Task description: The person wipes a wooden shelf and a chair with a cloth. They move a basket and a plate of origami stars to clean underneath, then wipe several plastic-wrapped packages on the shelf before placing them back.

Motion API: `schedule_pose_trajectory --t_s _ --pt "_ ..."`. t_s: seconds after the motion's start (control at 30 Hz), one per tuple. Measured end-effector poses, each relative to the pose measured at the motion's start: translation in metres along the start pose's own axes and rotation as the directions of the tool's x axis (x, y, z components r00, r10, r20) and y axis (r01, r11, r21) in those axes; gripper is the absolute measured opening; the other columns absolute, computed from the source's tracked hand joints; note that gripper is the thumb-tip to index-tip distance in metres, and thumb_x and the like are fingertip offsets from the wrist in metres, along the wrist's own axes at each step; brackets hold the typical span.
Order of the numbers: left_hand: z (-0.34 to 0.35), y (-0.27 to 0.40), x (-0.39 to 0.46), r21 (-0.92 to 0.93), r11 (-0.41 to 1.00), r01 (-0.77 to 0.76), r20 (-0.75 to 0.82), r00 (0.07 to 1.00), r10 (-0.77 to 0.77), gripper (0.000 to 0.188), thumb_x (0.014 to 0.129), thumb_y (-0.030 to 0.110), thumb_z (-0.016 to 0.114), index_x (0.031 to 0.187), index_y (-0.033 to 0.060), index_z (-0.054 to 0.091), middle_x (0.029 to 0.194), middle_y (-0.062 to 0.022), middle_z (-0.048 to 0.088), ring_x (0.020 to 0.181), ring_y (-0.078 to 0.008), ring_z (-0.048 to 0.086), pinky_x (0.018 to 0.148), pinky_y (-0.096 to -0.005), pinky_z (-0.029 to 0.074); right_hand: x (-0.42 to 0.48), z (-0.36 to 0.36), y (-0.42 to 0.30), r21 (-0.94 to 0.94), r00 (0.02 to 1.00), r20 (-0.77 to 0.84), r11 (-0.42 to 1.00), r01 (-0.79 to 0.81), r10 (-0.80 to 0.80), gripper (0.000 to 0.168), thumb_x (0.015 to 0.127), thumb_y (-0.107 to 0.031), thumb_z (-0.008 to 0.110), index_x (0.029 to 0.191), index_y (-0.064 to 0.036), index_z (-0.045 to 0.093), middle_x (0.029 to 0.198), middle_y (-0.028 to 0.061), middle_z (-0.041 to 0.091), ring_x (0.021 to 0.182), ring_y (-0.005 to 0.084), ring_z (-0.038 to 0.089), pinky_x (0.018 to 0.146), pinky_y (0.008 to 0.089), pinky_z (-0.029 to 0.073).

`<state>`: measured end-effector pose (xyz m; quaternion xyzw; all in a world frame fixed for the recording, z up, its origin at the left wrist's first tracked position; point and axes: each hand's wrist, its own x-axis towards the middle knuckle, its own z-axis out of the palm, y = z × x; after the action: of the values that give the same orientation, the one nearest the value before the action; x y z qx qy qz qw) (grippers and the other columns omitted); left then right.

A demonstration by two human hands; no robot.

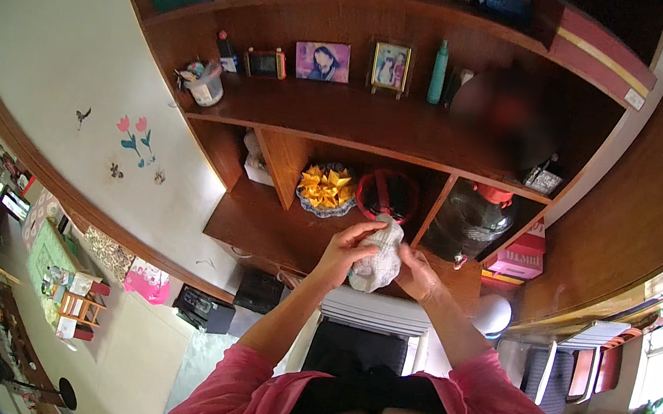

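Both of my hands are raised in front of a dark wooden shelf unit, with a crumpled white cloth [379,259] between them. My left hand [345,253] grips the cloth's left side, its thumb and fingers pressed over it. On the other side my right hand [419,273] meets the cloth's right edge with the thumb and fingertips; how firmly it holds is hard to tell. Just beyond the cloth stand a red-rimmed round basket [360,193] and a scalloped dish [330,213] heaped with folded gold paper pieces [325,187].
A large clear jar with a red lid [494,195] fills the right compartment. Along the middle shelf [320,109] stand a pen cup [205,88], two framed photos, and a teal bottle [438,72]. Below my arms is a black-seated chair [355,349].
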<state>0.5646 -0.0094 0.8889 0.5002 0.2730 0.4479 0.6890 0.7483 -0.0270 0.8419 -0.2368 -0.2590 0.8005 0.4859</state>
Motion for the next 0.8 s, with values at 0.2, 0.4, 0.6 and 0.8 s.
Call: schedule_pose_trajectory --t_s 0.2,0.4,0.6,0.8 --pt "0.008 0.051 0.018 0.281 0.94 -0.193 0.035 0.981 0.191 0.05 0.075 -0.004 0.059 0.123 0.0016 0.045 0.108 -0.006 0.055 0.095 -0.0103 0.052 0.082 -0.0238 0.042 0.008 0.047 -0.049 -0.179 0.937 -0.06 0.927 0.328 -0.344 0.018 0.076 0.0 0.064 0.092 -0.005 0.058 0.089 0.0025 0.062 0.08 0.0123 0.059 0.072 0.0262 0.046" --pt "0.03 0.066 0.05 0.531 0.766 -0.363 0.048 0.915 0.4 0.044 0.071 -0.005 0.062 0.114 0.0013 0.052 0.101 -0.0048 0.056 0.089 -0.0113 0.053 0.078 -0.0244 0.044 0.001 0.059 -0.103 -0.242 0.873 0.057 0.842 0.482 -0.484 0.028 0.07 0.012 0.058 0.092 -0.006 0.052 0.091 0.0032 0.06 0.086 0.015 0.058 0.08 0.0286 0.045" --pt "0.045 0.075 0.073 0.568 0.748 -0.344 0.006 0.91 0.414 0.019 0.069 -0.008 0.062 0.086 -0.0017 0.055 0.086 -0.0023 0.05 0.076 -0.0091 0.051 0.067 -0.0205 0.042 -0.001 0.049 -0.155 -0.479 0.887 0.046 0.769 0.424 -0.46 0.03 0.069 0.011 0.063 0.088 -0.007 0.049 0.087 0.0021 0.059 0.082 0.0108 0.056 0.074 0.025 0.046" --pt "0.101 0.083 0.096 -0.007 0.939 -0.343 -0.156 0.928 0.338 0.022 0.079 0.001 0.059 0.099 0.0016 0.051 0.092 -0.0033 0.055 0.086 -0.0093 0.05 0.078 -0.0238 0.04 -0.014 0.038 -0.197 -0.32 0.812 0.111 0.753 0.575 -0.573 0.027 0.072 0.01 0.064 0.085 -0.007 0.048 0.082 0.0 0.056 0.074 0.009 0.054 0.065 0.0237 0.046"
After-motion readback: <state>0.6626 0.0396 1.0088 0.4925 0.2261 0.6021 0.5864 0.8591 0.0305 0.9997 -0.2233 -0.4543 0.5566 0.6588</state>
